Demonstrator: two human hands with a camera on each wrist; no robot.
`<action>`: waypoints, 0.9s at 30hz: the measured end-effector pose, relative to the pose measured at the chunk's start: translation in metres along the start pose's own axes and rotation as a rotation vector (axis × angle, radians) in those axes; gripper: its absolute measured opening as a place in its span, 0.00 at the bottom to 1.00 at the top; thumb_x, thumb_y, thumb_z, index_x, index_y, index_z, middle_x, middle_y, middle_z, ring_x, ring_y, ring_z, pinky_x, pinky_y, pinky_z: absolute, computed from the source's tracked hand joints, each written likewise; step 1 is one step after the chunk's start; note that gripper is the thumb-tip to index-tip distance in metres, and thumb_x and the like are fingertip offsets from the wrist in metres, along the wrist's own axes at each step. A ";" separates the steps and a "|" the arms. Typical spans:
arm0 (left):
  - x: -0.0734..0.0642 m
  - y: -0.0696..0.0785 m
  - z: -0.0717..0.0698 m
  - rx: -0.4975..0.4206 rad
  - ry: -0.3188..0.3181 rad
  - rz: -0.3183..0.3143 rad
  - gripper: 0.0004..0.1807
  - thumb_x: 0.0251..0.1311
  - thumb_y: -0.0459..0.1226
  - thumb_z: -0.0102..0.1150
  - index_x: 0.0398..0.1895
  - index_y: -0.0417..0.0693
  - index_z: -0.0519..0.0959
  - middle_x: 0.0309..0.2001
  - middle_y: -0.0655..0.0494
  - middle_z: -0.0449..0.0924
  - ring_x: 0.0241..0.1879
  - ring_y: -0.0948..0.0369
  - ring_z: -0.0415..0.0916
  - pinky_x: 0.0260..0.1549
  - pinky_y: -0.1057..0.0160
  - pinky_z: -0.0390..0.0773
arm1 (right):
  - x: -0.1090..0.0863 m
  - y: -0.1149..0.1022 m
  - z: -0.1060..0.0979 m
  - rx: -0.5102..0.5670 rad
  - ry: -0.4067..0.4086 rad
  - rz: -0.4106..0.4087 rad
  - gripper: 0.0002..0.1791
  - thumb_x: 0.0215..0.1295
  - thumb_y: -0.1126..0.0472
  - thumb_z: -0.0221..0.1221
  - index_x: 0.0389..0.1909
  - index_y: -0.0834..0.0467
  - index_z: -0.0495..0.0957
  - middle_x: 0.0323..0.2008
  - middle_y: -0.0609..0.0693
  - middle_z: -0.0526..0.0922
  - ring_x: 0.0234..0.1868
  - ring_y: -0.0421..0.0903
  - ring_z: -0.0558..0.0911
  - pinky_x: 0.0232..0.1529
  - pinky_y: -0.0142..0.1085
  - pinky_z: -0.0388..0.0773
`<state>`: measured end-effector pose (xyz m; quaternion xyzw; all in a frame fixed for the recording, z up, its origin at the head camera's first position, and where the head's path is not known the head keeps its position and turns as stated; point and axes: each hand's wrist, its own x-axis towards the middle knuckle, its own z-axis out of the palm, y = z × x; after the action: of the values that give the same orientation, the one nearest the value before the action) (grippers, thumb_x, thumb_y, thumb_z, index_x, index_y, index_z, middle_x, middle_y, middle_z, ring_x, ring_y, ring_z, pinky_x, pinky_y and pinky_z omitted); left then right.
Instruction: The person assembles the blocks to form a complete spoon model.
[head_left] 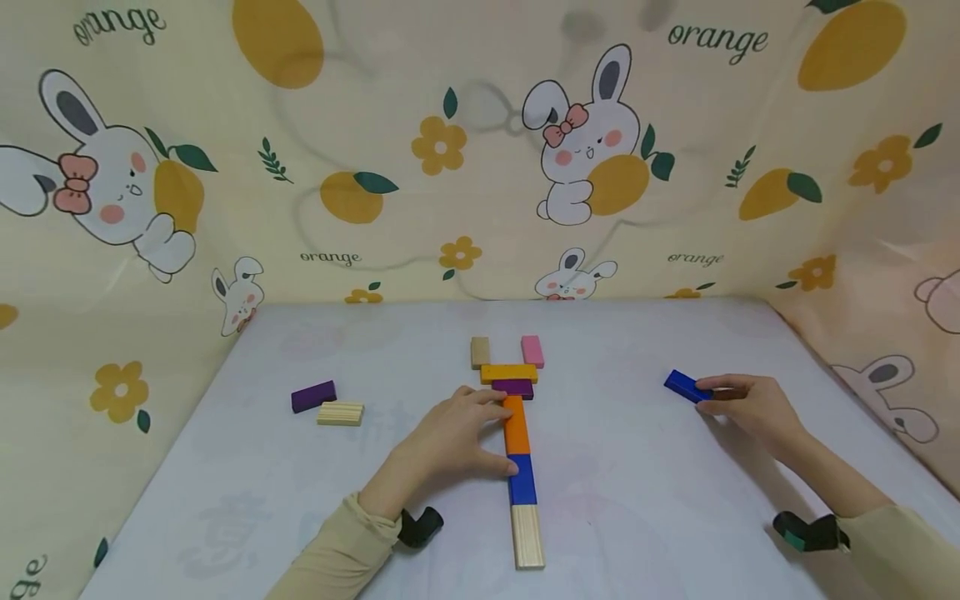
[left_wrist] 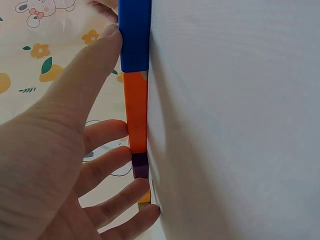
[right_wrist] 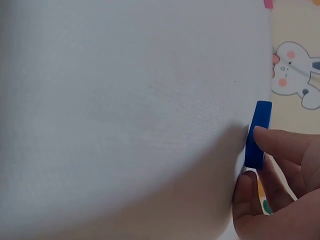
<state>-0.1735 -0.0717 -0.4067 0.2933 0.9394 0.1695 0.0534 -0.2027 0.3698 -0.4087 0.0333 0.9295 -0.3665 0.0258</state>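
A line of flat wooden blocks lies down the middle of the table. It has an orange block [head_left: 517, 425], a blue block [head_left: 522, 480] and a plain wood block [head_left: 528, 537] end to end. Above them, a purple block [head_left: 513, 388] and a yellow block [head_left: 509, 373] lie crosswise. My left hand [head_left: 461, 433] is beside the line, fingers spread. Its thumb [left_wrist: 107, 47] touches the blue block's side, while the other fingers are along the orange and purple ones. Over at the right, my right hand [head_left: 753, 408] pinches another blue block [right_wrist: 259, 135] between thumb and fingers.
Beyond the yellow block lie a plain wood block [head_left: 480, 352] and a pink block [head_left: 532, 352]. To the left are a dark purple block [head_left: 313, 397] and a ridged wood block [head_left: 341, 413]. A rabbit-print cloth [head_left: 480, 208] rises behind the white tabletop [head_left: 615, 517].
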 end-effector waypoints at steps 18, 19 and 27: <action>-0.001 0.001 -0.001 0.002 -0.004 0.008 0.42 0.48 0.66 0.67 0.65 0.58 0.76 0.70 0.57 0.65 0.68 0.47 0.60 0.61 0.44 0.66 | 0.014 -0.034 0.022 -0.090 -0.048 -0.206 0.15 0.52 0.63 0.72 0.42 0.61 0.84 0.40 0.57 0.83 0.40 0.53 0.80 0.37 0.37 0.79; -0.001 0.001 -0.001 0.004 -0.005 0.007 0.42 0.48 0.66 0.67 0.65 0.58 0.76 0.70 0.57 0.65 0.68 0.47 0.60 0.61 0.43 0.66 | 0.016 -0.038 0.024 -0.092 -0.054 -0.219 0.15 0.52 0.63 0.72 0.41 0.61 0.84 0.40 0.56 0.83 0.40 0.53 0.80 0.38 0.38 0.79; 0.000 0.000 0.000 0.003 -0.001 0.007 0.42 0.47 0.67 0.67 0.64 0.59 0.77 0.70 0.59 0.65 0.67 0.49 0.61 0.60 0.45 0.67 | 0.035 -0.076 0.044 0.025 -0.098 -0.276 0.14 0.53 0.63 0.72 0.42 0.58 0.86 0.43 0.54 0.83 0.42 0.51 0.81 0.40 0.34 0.79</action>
<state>-0.1735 -0.0715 -0.4070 0.2967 0.9386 0.1680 0.0526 -0.2425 0.2863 -0.3918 -0.1127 0.9181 -0.3794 0.0203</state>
